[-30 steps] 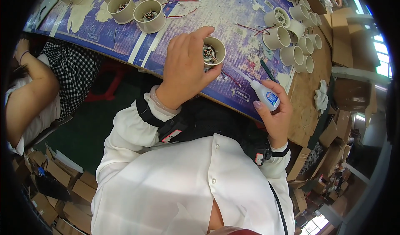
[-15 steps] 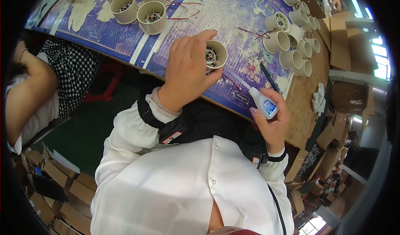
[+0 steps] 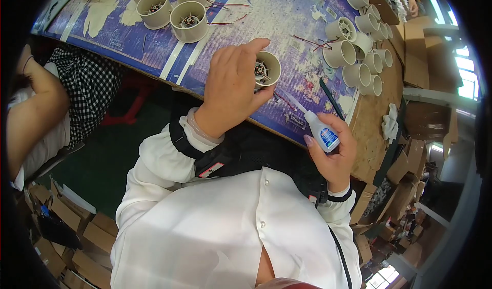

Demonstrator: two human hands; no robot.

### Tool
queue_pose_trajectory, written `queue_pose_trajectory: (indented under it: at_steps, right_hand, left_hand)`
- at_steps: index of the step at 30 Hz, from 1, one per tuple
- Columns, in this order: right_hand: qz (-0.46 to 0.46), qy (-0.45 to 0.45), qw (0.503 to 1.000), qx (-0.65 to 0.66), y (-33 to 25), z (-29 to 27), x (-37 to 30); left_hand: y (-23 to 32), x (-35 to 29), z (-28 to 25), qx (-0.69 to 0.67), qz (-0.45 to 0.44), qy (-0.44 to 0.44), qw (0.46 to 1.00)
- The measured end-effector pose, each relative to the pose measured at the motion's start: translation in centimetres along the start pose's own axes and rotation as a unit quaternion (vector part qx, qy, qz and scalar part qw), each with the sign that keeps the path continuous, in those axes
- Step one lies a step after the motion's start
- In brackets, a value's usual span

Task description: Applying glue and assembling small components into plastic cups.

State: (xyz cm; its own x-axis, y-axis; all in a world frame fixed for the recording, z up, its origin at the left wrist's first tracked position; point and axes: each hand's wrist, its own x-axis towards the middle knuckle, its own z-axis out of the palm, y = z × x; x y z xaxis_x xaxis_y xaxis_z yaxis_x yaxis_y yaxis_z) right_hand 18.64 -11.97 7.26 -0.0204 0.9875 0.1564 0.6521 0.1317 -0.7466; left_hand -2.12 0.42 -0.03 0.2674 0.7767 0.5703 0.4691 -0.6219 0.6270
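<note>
My left hand is closed around a cream plastic cup-shaped housing near the table's front edge. Inside that housing sits a small round motor; the hand covers the housing's left side. Red wires lie on the table just in front of it. In my right hand is a small white glue bottle with a blue label. Its long thin nozzle points up and left toward the housing, apart from its rim.
More motor housings with red wires stand at the far left. Several cream housings crowd the right side. A dark green pen-like stick lies nearer me, and a crumpled white tissue rests at the table's right edge. Another person's arm is at left.
The glue bottle has tipped slightly and turned, so its label faces me more. My left hand and the housing have barely moved.
</note>
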Motion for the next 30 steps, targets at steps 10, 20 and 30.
queue_pose_trajectory:
  at_steps: [10,20,30]
  right_hand:
    - [-0.006,-0.003,1.000,-0.014,-0.4,-0.2,0.3]
    - [0.092,0.052,0.989,0.104,3.4,-1.3,-0.9]
    - [0.123,0.162,0.707,0.677,7.8,-3.2,-2.5]
  left_hand:
    - [-0.1,0.0,0.1,-0.004,0.005,0.000,1.000]
    - [0.1,0.0,-0.1,-0.003,-0.014,-0.018,1.000]
    - [0.4,0.1,-0.3,-0.038,-0.019,-0.023,0.999]
